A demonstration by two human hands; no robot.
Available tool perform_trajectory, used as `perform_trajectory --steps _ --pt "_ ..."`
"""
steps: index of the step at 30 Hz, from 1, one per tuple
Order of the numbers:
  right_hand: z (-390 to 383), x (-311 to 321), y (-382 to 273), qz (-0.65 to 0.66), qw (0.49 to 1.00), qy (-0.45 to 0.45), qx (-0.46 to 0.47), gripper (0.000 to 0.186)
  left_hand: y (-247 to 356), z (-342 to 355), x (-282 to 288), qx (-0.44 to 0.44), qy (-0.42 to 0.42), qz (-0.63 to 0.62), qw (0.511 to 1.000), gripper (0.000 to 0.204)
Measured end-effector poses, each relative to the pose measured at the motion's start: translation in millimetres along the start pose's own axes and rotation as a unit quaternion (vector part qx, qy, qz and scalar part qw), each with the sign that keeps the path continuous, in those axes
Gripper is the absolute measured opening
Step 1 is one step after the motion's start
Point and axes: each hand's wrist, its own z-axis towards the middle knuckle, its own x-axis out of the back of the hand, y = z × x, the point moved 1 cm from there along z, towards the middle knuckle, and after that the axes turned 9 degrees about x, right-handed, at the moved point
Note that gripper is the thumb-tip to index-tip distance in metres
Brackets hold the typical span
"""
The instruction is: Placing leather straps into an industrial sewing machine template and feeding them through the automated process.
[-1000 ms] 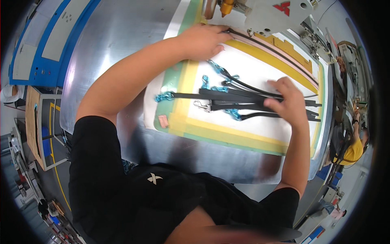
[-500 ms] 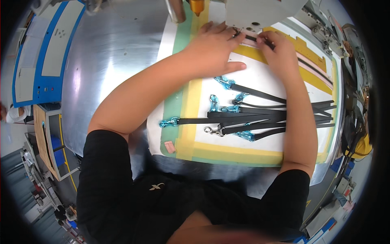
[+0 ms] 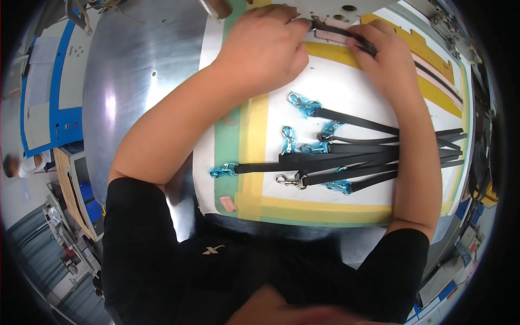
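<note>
A black strap [image 3: 337,30] runs between my two hands at the far side of the work surface, over a pink strip [image 3: 331,37]. My left hand [image 3: 265,47] is curled at the strap's left end, its fingertips partly hidden. My right hand [image 3: 383,57] pinches the strap farther right, between thumb and fingers. Closer to me, several black straps [image 3: 346,160] lie fanned out on the white sheet, crossing under my right forearm. Most end in snap hooks wrapped in blue film [image 3: 304,104]; one snap hook [image 3: 290,181] is bare metal.
A pale machine head [image 3: 330,10] hangs just beyond my hands, with a metal tube [image 3: 216,7] to its left. Yellow templates [image 3: 335,54] flank the pink strip. A pink scrap [image 3: 228,203] lies near the front. A blue and white cabinet [image 3: 51,103] stands left.
My left hand has gone from lying flat with fingers spread to curled at the strap's end. The right hand keeps its pinch. The whole view has shifted slightly.
</note>
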Motion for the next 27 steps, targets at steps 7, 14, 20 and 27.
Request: perform_trajectory --steps 7,14,20,27 --pt "3.4 -0.2 -14.8 -0.006 0.995 -0.027 0.092 0.021 0.0 2.1 -8.1 -0.034 -0.022 -0.032 0.999 0.047" --pt "3.6 -4.0 -13.4 -0.017 0.995 -0.032 0.097 0.027 -0.9 2.2 -9.8 -0.023 -0.024 0.005 0.999 0.05" --pt "1.1 3.2 -18.7 -0.022 0.995 -0.033 0.089 0.022 4.3 7.3 -5.6 -0.017 -0.067 -0.011 0.998 0.052" --pt "3.8 5.4 -23.3 -0.014 0.995 -0.061 0.071 0.024 7.7 6.7 5.6 -0.005 -0.083 -0.052 0.995 0.045"
